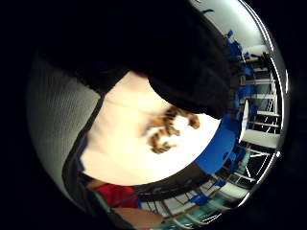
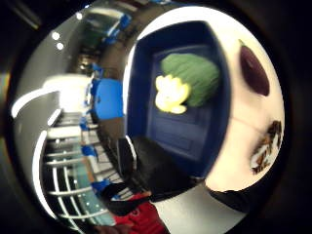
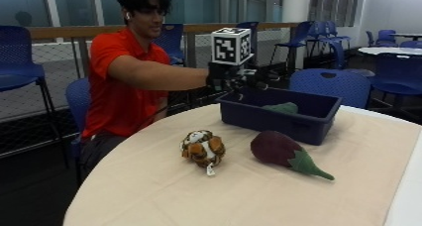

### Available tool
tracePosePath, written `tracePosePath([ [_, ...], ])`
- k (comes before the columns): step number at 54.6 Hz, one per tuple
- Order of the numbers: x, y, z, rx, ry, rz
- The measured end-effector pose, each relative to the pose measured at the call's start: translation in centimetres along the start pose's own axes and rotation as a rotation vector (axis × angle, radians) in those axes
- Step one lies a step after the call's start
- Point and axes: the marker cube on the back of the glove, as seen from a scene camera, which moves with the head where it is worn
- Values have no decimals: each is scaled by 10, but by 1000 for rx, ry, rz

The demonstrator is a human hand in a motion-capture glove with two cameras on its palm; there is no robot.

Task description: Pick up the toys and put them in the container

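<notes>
My gloved right hand hovers over the near left corner of the dark blue container, fingers relaxed and holding nothing. A green plush toy with a yellow part lies inside the container, seen below the palm. On the cream tablecloth, in front of the container, sit a striped orange and white plush toy and a purple eggplant toy with a green stem. Both also show in the thumb side view: the eggplant and the striped toy. The glove partly covers the striped toy.
The round table drops off at its near and left edges. A blue chair stands right behind the container, with more chairs and another table farther back. The person sits at the table's far left side.
</notes>
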Motion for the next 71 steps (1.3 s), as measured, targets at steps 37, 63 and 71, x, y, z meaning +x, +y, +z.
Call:
tracePosePath([
  [37, 143, 75, 73, -109, 78, 181],
  [63, 153, 67, 98, -174, 48, 232],
  [71, 160, 65, 108, -217, 57, 240],
])
